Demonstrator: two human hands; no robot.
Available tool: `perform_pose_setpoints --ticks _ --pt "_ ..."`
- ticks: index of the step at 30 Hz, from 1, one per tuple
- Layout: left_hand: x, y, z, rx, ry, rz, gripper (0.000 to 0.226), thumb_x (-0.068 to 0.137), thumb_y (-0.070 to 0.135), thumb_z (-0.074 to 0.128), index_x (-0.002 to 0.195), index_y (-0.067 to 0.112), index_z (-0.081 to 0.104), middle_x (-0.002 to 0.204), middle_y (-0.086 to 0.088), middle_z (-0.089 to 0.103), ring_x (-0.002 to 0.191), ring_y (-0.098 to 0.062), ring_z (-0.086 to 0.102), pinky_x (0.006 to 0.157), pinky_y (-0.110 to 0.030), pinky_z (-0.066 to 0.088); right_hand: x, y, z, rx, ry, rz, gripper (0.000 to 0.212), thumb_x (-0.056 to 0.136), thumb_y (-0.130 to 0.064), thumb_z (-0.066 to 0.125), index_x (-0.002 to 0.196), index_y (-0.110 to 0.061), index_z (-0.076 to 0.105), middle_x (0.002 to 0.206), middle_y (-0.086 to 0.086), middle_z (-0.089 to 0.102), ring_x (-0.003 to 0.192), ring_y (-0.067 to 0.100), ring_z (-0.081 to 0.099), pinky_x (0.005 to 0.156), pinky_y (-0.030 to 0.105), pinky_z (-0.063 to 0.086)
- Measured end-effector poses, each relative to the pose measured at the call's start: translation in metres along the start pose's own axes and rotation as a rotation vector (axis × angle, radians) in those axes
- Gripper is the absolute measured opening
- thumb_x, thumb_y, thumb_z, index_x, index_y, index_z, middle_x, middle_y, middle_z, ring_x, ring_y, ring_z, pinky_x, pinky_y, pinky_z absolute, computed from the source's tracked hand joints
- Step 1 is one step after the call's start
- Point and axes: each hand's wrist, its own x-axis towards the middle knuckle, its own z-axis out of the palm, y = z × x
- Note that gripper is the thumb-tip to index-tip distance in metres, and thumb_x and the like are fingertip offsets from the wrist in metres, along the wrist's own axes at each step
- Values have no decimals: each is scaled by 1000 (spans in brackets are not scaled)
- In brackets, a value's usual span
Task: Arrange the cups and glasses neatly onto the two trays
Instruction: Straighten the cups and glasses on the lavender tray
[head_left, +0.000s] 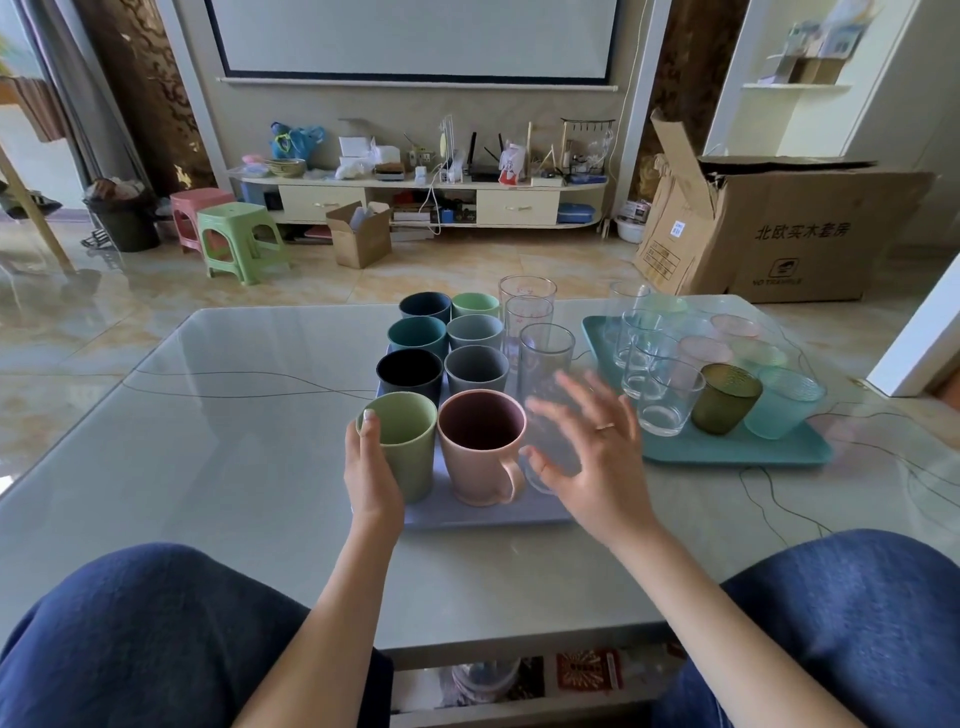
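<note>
Standing on the lavender plastic tray are eight matte cups and four clear glasses; the left hand curls round the front light-green cup, the right hand hovers spread beside the pink handled mug, teal tray rightward

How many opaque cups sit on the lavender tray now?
8, in two columns on the lavender tray. Left column, front to back: light green, black, teal, navy. Right column: pink mug, grey, grey, mint.
</note>
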Motion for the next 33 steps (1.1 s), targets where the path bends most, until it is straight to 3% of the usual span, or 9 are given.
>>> perform_pose_setpoints --ticks 3,6,10,19,23,28,33 --pt "-1 -3 -1 41 -18 46 26 79 49 43 94 30 54 93 7 60 95 -18 53 87 -32 40 -5 -12 10 -130 -77 -153 27 86 -44 50 102 -31 67 128 -9 61 130 14 45 112 54 13" --pt "-2 -3 -1 78 -10 74 23 92 39 49 107 22 52 92 7 58 94 -19 53 83 -30 39 -8 -16 14 -190 -123 -129 27 89 -43 45 104 -29 63 114 -13 68 128 14 49 112 58 7" --pt "-6 -2 -1 119 7 109 23 96 30 45 112 15 52 100 -2 58 94 -19 52 81 -29 38 -5 -22 7 -306 -181 -141 40 84 -56 47 109 -31 65 112 -14 69 127 15 50 108 65 -4" --pt "-8 -5 -3 166 -4 161 16 95 26 51 109 18 50 101 -2 58 94 -21 54 80 -29 39 -3 -31 8 -334 -167 -163 30 83 -42 49 101 -27 68 101 -11 71 115 16 57 107 65 0" --pt "-8 -3 -2 157 -4 149 22 95 30 50 112 16 50 103 -2 58 96 -19 53 81 -28 38 -2 -30 9 -318 -195 -152 27 84 -43 50 99 -29 67 101 -12 70 116 14 57 108 65 3" --pt "-3 0 -7 129 -7 183 51 88 45 45 130 16 47 119 1 53 108 -15 50 91 -26 37 0 -29 9 -196 -159 -132 31 89 -40 44 109 -29 65 111 -13 68 117 12 55 110 61 5" --pt "16 28 -13 89 83 244 37 98 22 43 134 10 45 118 -1 50 106 -9 47 79 -11 36 32 -19 -7 -24 -34 67 36 90 -43 41 118 -30 58 122 -12 61 121 13 50 114 58 8"
